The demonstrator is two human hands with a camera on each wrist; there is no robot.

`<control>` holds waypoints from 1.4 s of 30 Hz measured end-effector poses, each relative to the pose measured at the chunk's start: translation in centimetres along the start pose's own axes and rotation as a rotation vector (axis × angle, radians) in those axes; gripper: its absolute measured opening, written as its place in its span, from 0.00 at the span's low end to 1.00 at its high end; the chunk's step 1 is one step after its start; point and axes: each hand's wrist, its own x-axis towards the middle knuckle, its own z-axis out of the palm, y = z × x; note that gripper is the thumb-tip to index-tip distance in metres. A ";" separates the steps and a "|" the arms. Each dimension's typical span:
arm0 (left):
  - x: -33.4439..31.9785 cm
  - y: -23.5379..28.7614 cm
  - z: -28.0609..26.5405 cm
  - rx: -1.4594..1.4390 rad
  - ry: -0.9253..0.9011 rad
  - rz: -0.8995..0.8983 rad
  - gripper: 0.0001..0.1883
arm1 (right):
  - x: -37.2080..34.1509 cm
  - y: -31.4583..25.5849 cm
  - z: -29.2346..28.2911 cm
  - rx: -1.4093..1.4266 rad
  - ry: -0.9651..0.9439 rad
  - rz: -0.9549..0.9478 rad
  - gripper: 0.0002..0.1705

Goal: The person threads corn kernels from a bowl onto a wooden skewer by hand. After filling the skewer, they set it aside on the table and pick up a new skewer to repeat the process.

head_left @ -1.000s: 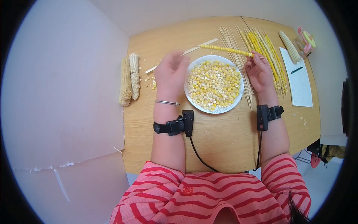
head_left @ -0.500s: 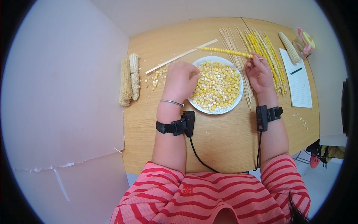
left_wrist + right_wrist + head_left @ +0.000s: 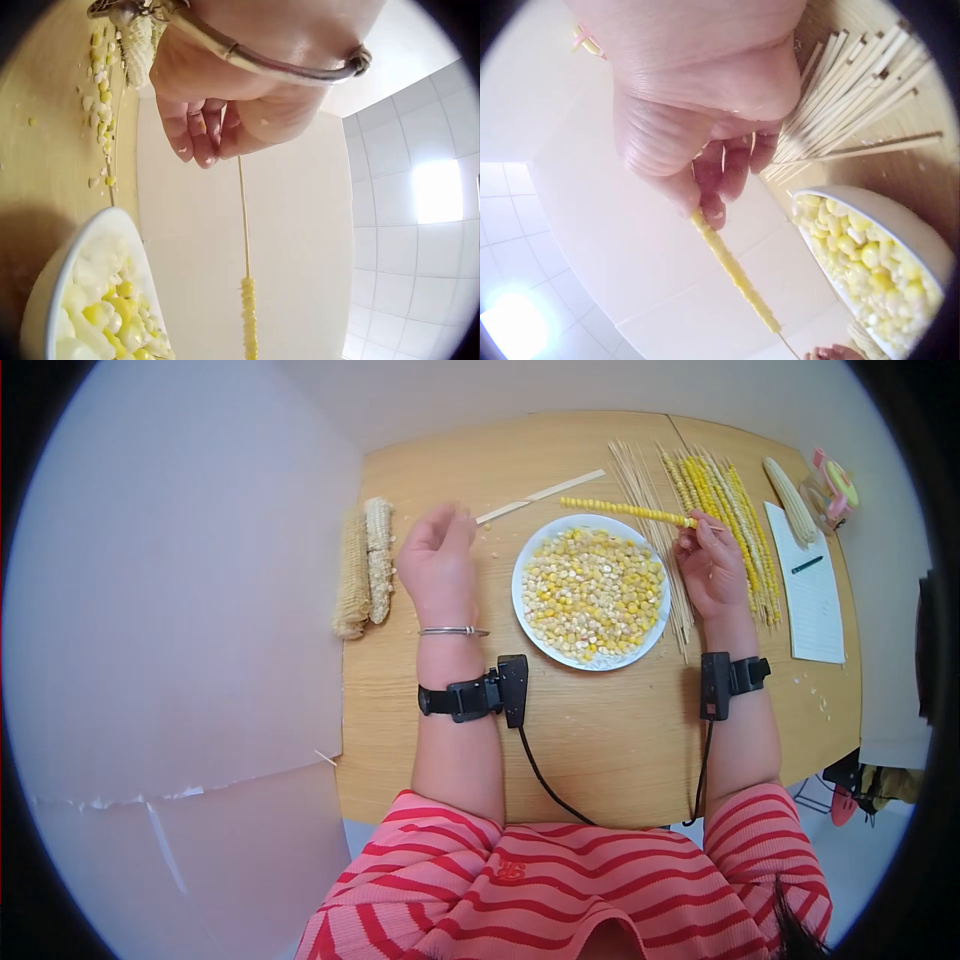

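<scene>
In the head view, the left hand point(image 3: 440, 565) is raised left of the plate of corn kernels point(image 3: 518, 595), fingers bent. Its fingertips line up with the bare end of a thin skewer point(image 3: 244, 217) in the left wrist view; whether they touch it or pinch a kernel is hidden. The right hand point(image 3: 715, 570) holds that skewer's other end between thumb and fingers, right of the plate. Yellow kernels point(image 3: 625, 509) are threaded closely along the skewer, which lies roughly level above the plate's far side.
Bare skewers point(image 3: 650, 510) and kernel-covered skewers point(image 3: 735, 510) lie right of the plate. Farther right are a pale cob point(image 3: 790, 500), paper point(image 3: 815, 605), a pen point(image 3: 807, 565) and a pink-handled container point(image 3: 830, 490). Two stripped cobs point(image 3: 379, 560) lie left; a flat strip point(image 3: 540, 495) lies behind.
From the plate's left side, the left hand has moved left and away from the kernels. The right hand keeps its hold on the skewer. The whole head view has shifted slightly.
</scene>
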 end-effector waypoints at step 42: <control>0.5 -1.3 -1.1 0.621 0.222 0.418 0.08 | -0.1 0.1 -0.1 -0.083 -0.046 -0.019 0.13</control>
